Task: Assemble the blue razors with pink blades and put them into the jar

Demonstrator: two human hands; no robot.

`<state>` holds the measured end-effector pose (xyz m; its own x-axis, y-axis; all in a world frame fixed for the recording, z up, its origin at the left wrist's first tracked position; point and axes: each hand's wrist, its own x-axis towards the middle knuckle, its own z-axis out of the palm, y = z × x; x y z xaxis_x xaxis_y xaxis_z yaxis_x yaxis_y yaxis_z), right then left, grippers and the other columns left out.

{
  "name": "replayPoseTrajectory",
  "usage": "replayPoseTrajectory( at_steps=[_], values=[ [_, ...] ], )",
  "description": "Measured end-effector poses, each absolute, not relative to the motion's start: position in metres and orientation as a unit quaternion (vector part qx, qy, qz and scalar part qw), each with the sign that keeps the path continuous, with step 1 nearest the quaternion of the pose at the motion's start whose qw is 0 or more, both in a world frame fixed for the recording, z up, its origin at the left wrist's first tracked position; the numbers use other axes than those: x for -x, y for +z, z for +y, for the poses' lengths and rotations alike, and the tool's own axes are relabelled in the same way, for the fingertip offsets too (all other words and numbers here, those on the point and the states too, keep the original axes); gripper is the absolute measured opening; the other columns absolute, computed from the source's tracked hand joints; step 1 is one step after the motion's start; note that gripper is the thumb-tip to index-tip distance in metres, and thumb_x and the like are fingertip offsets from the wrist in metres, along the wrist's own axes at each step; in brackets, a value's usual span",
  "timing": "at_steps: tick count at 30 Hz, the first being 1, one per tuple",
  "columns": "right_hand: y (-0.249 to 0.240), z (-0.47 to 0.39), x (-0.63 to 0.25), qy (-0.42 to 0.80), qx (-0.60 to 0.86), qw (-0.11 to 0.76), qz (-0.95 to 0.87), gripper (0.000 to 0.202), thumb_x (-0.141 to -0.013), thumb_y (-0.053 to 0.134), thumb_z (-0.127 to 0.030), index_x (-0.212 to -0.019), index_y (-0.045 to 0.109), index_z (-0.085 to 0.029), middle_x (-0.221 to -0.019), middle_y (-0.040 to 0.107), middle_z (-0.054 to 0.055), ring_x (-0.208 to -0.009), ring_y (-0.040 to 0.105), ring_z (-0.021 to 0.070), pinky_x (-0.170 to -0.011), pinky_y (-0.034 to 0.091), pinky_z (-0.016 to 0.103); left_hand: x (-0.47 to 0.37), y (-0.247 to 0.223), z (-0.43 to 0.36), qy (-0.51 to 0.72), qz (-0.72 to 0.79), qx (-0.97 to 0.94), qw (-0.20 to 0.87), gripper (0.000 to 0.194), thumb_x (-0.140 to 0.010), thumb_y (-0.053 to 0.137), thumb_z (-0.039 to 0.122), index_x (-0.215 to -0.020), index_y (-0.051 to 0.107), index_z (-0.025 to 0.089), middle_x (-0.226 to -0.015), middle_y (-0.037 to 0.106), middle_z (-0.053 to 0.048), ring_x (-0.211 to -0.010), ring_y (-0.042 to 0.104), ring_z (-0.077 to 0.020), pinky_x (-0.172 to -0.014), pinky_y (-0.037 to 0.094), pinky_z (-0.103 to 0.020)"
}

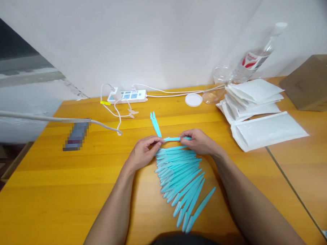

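A slim turquoise eyebrow razor (172, 139) is held level between both hands. My left hand (145, 150) pinches its left end between thumb and fingertips. On the other end, the fingers of my right hand (199, 140) are closed. Just below the hands, many similar razors (179, 172) lie overlapping in a fan on the table, with pale caps mostly at their left ends. Beyond my left hand, a couple more razors (155, 125) rest close together, their tips pointing away from me.
A wooden table (82, 198) runs to the wall. At the back are a power strip (133, 96) with cables, a round white lid (193, 100), a clear jar (214, 86) and a bottle (254, 62). White padded envelopes (269, 130) and a cardboard box (309, 83) stand right; a phone (76, 135) lies left.
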<state>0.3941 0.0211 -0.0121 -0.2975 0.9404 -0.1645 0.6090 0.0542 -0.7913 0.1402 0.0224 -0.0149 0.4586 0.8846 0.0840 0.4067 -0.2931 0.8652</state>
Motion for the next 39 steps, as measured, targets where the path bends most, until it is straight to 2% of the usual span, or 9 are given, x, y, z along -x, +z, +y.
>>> replayPoseTrajectory(
  at_steps=[7,12,18,21,24,27,31,35,39],
  values=[
    [-0.001,0.019,-0.402,0.446,0.478,0.180,-0.735,0.037,-0.090,0.048,-0.042,-0.072,0.065,-0.015,-0.062,0.048,-0.004,-0.057,0.039,0.0097,-0.052,0.030,0.022,-0.133,0.009,-0.014,0.278,0.466,-0.731,0.413,0.024,-0.095,0.060,0.030,-0.111,0.077,0.024,-0.110,0.076,-0.006,-0.098,0.070,-0.0184,-0.088,0.053,-0.028],
    [-0.004,0.041,-0.399,0.360,0.587,0.215,-0.693,0.035,-0.088,0.054,-0.043,-0.085,0.074,-0.014,-0.073,0.069,0.001,-0.064,0.057,0.0139,-0.055,0.036,0.022,-0.132,0.003,-0.057,0.263,0.445,-0.753,0.406,0.029,-0.097,0.057,0.025,-0.121,0.072,0.028,-0.112,0.074,-0.007,-0.101,0.068,-0.0189,-0.090,0.053,-0.032],
    [-0.002,0.075,-0.343,0.241,0.634,0.144,-0.721,0.031,-0.084,0.061,-0.042,-0.088,0.078,-0.017,-0.090,0.078,0.011,-0.082,0.070,0.0219,-0.067,0.044,0.026,-0.115,0.015,-0.061,0.208,0.433,-0.823,0.302,0.031,-0.097,0.056,0.025,-0.123,0.070,0.033,-0.121,0.070,-0.005,-0.110,0.063,-0.0198,-0.095,0.051,-0.035],
    [0.000,0.083,-0.318,0.225,0.652,0.100,-0.717,0.036,-0.080,0.065,-0.046,-0.091,0.078,-0.014,-0.094,0.077,0.017,-0.087,0.071,0.0266,-0.070,0.047,0.028,-0.091,0.015,-0.029,0.208,0.494,-0.788,0.302,0.030,-0.096,0.057,0.034,-0.123,0.070,0.029,-0.120,0.071,-0.006,-0.106,0.066,-0.0203,-0.091,0.053,-0.033],
    [0.000,0.086,-0.305,0.240,0.659,0.079,-0.709,0.029,-0.077,0.068,-0.035,-0.091,0.078,-0.012,-0.095,0.077,0.020,-0.091,0.072,0.0293,-0.072,0.048,0.030,-0.065,-0.006,0.024,0.210,0.572,-0.760,0.226,0.034,-0.093,0.056,0.041,-0.114,0.074,0.020,-0.115,0.072,-0.010,-0.101,0.067,-0.0235,-0.091,0.053,-0.036],
    [-0.002,0.087,-0.303,0.266,0.656,0.080,-0.702,0.021,-0.074,0.066,-0.024,-0.086,0.078,-0.013,-0.089,0.077,0.018,-0.086,0.072,0.0278,-0.067,0.046,0.029,-0.049,-0.030,0.080,0.222,0.623,-0.739,0.129,0.037,-0.092,0.053,0.037,-0.118,0.071,0.018,-0.123,0.068,-0.012,-0.106,0.066,-0.0260,-0.097,0.050,-0.039],
    [-0.010,0.088,-0.315,0.305,0.645,0.102,-0.693,0.018,-0.073,0.063,-0.027,-0.076,0.077,-0.016,-0.074,0.075,0.011,-0.071,0.069,0.0202,-0.056,0.041,0.025,-0.049,-0.040,0.127,0.217,0.590,-0.775,0.066,0.038,-0.090,0.049,0.024,-0.122,0.069,0.021,-0.136,0.062,-0.010,-0.122,0.058,-0.0280,-0.108,0.041,-0.039],
    [-0.015,0.083,-0.334,0.389,0.621,0.183,-0.655,0.018,-0.072,0.061,-0.027,-0.070,0.073,-0.014,-0.060,0.068,0.004,-0.056,0.060,0.0137,-0.050,0.036,0.023,-0.053,-0.028,0.140,0.137,0.576,-0.806,0.021,0.032,-0.090,0.049,0.027,-0.109,0.074,0.021,-0.122,0.067,-0.011,-0.115,0.060,-0.0299,-0.106,0.040,-0.041],
    [-0.012,0.071,-0.356,0.522,0.556,0.254,-0.594,0.013,-0.073,0.061,-0.023,-0.067,0.067,-0.014,-0.060,0.066,0.001,-0.050,0.055,0.0099,-0.048,0.039,0.020,-0.049,-0.014,0.138,0.054,0.594,-0.801,0.044,0.025,-0.085,0.053,0.029,-0.091,0.076,0.019,-0.100,0.073,-0.016,-0.098,0.065,-0.0338,-0.092,0.046,-0.042]
  ],
)
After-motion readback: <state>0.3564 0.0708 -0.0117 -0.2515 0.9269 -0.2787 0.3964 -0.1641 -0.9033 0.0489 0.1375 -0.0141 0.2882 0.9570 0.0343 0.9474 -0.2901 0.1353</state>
